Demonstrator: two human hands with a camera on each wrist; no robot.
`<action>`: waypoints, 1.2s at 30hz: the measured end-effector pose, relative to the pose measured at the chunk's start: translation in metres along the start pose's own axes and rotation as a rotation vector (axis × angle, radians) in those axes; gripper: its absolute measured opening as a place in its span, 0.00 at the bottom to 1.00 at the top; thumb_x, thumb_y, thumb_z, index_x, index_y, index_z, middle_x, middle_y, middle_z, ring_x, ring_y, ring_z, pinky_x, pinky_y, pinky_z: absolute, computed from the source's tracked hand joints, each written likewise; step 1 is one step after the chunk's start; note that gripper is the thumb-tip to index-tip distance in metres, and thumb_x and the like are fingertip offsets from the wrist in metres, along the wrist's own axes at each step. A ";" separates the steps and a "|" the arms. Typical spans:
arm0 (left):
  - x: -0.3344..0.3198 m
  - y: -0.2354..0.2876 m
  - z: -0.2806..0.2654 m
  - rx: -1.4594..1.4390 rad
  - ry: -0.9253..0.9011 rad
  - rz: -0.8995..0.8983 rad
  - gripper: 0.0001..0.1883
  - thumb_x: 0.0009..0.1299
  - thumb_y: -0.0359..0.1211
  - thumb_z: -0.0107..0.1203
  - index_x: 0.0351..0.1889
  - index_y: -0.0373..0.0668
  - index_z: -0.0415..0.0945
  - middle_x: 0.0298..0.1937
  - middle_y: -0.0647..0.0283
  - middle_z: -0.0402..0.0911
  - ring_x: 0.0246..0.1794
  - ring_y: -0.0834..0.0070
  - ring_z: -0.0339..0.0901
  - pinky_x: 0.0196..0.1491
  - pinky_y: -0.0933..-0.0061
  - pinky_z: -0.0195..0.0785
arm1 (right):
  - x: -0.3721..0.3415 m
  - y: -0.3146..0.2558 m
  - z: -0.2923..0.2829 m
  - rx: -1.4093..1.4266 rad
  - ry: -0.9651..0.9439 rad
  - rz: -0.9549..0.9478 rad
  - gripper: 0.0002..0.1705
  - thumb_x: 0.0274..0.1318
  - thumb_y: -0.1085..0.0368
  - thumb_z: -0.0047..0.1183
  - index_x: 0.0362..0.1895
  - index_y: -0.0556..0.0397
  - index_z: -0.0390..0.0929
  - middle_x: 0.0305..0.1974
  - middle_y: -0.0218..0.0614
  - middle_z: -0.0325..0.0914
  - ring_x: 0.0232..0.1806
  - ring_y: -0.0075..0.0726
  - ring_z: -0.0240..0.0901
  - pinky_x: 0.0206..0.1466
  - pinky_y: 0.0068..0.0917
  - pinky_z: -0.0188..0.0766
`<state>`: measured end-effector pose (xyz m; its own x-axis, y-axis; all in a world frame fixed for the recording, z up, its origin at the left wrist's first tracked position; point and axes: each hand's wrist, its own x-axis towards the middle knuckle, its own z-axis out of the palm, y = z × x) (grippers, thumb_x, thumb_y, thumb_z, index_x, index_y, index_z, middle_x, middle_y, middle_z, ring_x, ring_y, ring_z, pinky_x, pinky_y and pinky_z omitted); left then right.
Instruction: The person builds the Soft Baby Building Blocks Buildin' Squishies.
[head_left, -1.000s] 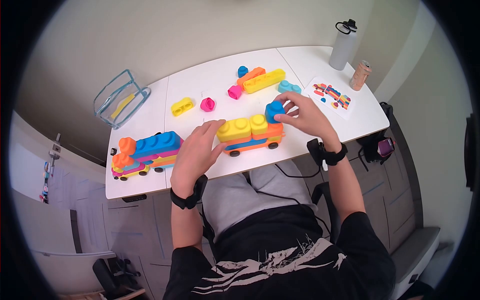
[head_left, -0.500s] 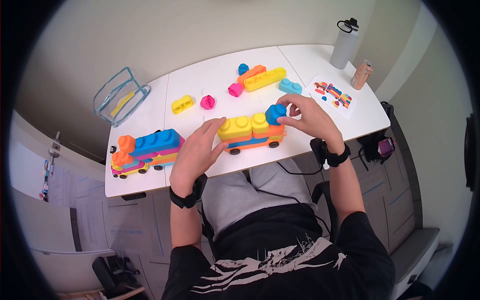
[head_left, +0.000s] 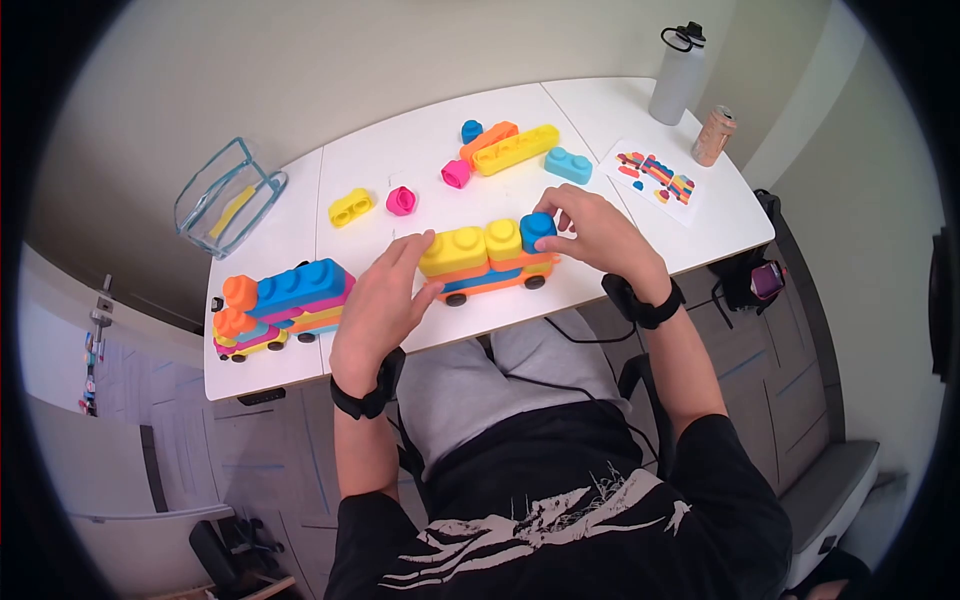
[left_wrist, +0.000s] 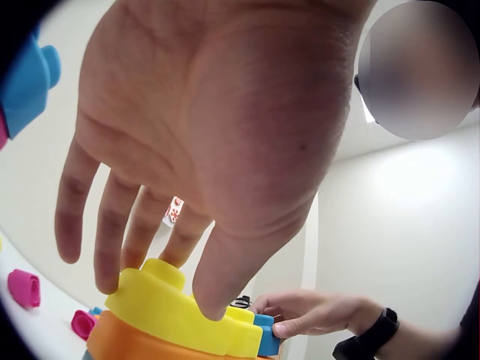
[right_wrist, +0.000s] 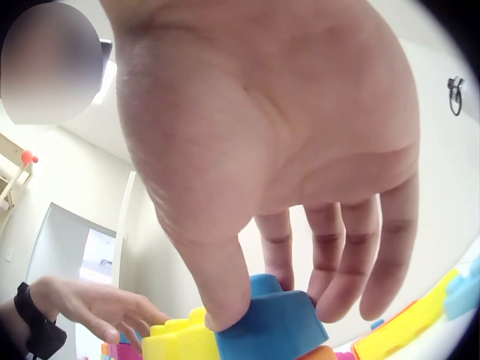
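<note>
A toy wagon of building blocks stands before me, with an orange-and-blue wheeled base (head_left: 500, 280). My right hand (head_left: 600, 235) pinches a blue block (head_left: 538, 232) at the wagon's right end, thumb on the near side and fingers beyond. In the right wrist view the blue block (right_wrist: 270, 326) sits level against a smaller yellow block (right_wrist: 176, 341). My left hand (head_left: 383, 305) straddles the wagon's left end, its thumb and fingertips on opposite sides of the long yellow block (left_wrist: 176, 315). Left of that hand is a second built vehicle, topped by a long blue block (head_left: 305, 285).
Farther back lie a yellow block (head_left: 351, 207), pink pieces (head_left: 401, 201), long yellow (head_left: 515, 150) and orange pieces, and a light blue block (head_left: 568, 165). A picture sheet (head_left: 655, 180), can (head_left: 714, 137) and bottle (head_left: 676, 80) stand right; a clear case (head_left: 230, 200) left.
My right hand has lowered the blue block, earlier tilted, so that it now sits level beside the smaller yellow block. The left hand stays at the wagon's left end. The head view has shifted slightly.
</note>
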<state>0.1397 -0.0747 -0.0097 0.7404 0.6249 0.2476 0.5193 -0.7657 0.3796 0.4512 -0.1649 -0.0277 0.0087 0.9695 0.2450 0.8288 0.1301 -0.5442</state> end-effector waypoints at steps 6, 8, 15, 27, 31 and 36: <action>-0.003 -0.003 -0.005 0.035 0.017 -0.036 0.31 0.72 0.33 0.68 0.72 0.40 0.72 0.70 0.50 0.78 0.65 0.50 0.80 0.64 0.56 0.77 | 0.010 0.006 -0.001 0.072 -0.051 -0.065 0.23 0.62 0.56 0.72 0.56 0.50 0.81 0.45 0.32 0.83 0.42 0.34 0.81 0.47 0.32 0.79; -0.005 -0.004 -0.003 0.053 0.032 -0.024 0.31 0.71 0.33 0.69 0.72 0.40 0.73 0.70 0.50 0.79 0.63 0.50 0.81 0.62 0.56 0.77 | 0.032 0.025 -0.008 0.313 -0.032 -0.047 0.23 0.67 0.54 0.68 0.60 0.50 0.81 0.47 0.33 0.83 0.44 0.32 0.81 0.48 0.31 0.79; -0.004 -0.002 -0.002 0.249 0.130 -0.029 0.29 0.70 0.33 0.70 0.69 0.42 0.75 0.69 0.53 0.81 0.67 0.54 0.79 0.65 0.57 0.75 | 0.133 0.101 0.030 0.094 -0.072 0.114 0.28 0.69 0.53 0.63 0.67 0.52 0.78 0.56 0.44 0.84 0.58 0.46 0.82 0.60 0.39 0.79; -0.007 0.002 -0.008 0.168 0.066 -0.059 0.30 0.71 0.35 0.69 0.69 0.38 0.74 0.66 0.51 0.82 0.64 0.52 0.80 0.64 0.57 0.76 | 0.159 0.116 0.089 -0.551 0.118 0.041 0.22 0.56 0.69 0.65 0.56 0.44 0.85 0.54 0.37 0.85 0.61 0.51 0.79 0.60 0.47 0.80; -0.008 -0.001 -0.006 0.146 0.058 -0.044 0.30 0.72 0.35 0.68 0.71 0.37 0.73 0.68 0.50 0.81 0.66 0.52 0.79 0.65 0.57 0.76 | 0.153 0.090 0.065 -0.415 0.253 0.089 0.14 0.58 0.68 0.66 0.49 0.47 0.86 0.48 0.37 0.87 0.52 0.47 0.84 0.54 0.46 0.83; -0.007 0.001 0.001 0.118 0.077 -0.008 0.32 0.71 0.35 0.68 0.72 0.37 0.72 0.70 0.50 0.79 0.66 0.51 0.79 0.65 0.56 0.76 | 0.128 0.064 0.012 0.140 0.518 -0.005 0.14 0.64 0.63 0.69 0.50 0.53 0.85 0.46 0.39 0.87 0.42 0.37 0.87 0.46 0.32 0.84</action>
<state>0.1352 -0.0799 -0.0117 0.7032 0.6378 0.3143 0.5755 -0.7701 0.2753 0.4992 -0.0300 -0.0406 0.3092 0.7438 0.5926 0.7476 0.1951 -0.6349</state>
